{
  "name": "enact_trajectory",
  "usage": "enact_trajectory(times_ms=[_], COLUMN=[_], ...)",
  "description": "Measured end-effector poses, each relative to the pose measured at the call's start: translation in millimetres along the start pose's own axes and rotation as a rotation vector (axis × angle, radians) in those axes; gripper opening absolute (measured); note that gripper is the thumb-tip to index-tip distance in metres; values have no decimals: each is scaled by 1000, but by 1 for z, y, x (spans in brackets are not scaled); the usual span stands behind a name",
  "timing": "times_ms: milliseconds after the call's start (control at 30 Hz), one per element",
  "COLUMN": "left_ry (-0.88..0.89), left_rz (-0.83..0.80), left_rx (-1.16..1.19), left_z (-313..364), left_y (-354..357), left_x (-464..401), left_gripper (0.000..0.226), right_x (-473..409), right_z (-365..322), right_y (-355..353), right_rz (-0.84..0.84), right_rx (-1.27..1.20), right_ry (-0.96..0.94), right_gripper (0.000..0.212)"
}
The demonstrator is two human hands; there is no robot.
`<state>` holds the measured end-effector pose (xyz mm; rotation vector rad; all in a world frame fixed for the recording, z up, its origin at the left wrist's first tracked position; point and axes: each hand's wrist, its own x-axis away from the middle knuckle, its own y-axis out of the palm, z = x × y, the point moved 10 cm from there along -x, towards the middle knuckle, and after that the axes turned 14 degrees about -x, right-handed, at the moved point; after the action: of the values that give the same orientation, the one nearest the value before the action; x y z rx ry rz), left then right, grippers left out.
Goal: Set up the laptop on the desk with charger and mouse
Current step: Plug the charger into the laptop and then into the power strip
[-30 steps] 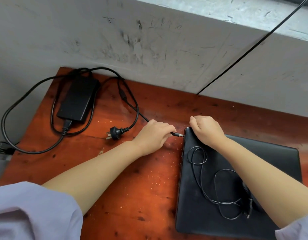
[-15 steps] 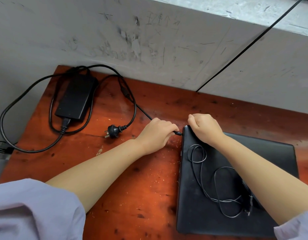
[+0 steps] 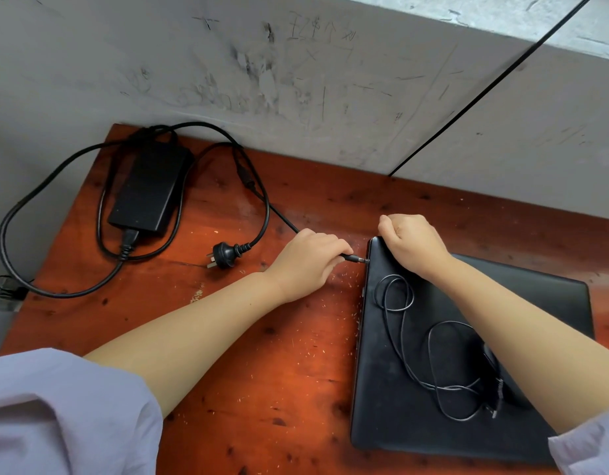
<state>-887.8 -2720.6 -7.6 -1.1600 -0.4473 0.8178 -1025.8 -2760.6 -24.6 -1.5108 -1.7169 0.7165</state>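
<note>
A closed black laptop [image 3: 416,406] lies on the red-brown wooden desk [image 3: 262,354]. My left hand [image 3: 309,258] pinches the charger's barrel connector [image 3: 354,258], whose metal tip meets the laptop's left edge near the far corner. My right hand [image 3: 414,246] curls over that far-left corner and holds the laptop. The charger brick [image 3: 148,193] rests at the desk's far left, its wall plug [image 3: 222,255] lying loose on the wood. A black mouse [image 3: 493,365] sits on the lid, mostly hidden under my right forearm, with its thin cable [image 3: 399,298] looped across the lid.
A scuffed grey wall [image 3: 296,80] runs right behind the desk. The thick mains cable [image 3: 8,234] loops off the desk's left edge. A thin dark line [image 3: 484,87] crosses the wall diagonally. Wood crumbs are scattered beside the laptop.
My left hand pressed the connector toward the laptop's edge half a second ago; now a little of its metal tip shows again. My right hand stays on the corner.
</note>
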Motion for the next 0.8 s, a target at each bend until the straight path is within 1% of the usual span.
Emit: enact_trajectory(times_ms=[433,800], left_ry=[-15,11], left_rz=[57,17], left_rx=[22,-36], left_z=[0,2], left_y=[-11,-9], left_x=[4,2], left_gripper=[17,21], right_x=[1,1], right_z=[0,1], right_y=[1,2], right_rz=[-16,-10], right_rx=[-13,-5], right_ry=[9,14], right_gripper=[47,46])
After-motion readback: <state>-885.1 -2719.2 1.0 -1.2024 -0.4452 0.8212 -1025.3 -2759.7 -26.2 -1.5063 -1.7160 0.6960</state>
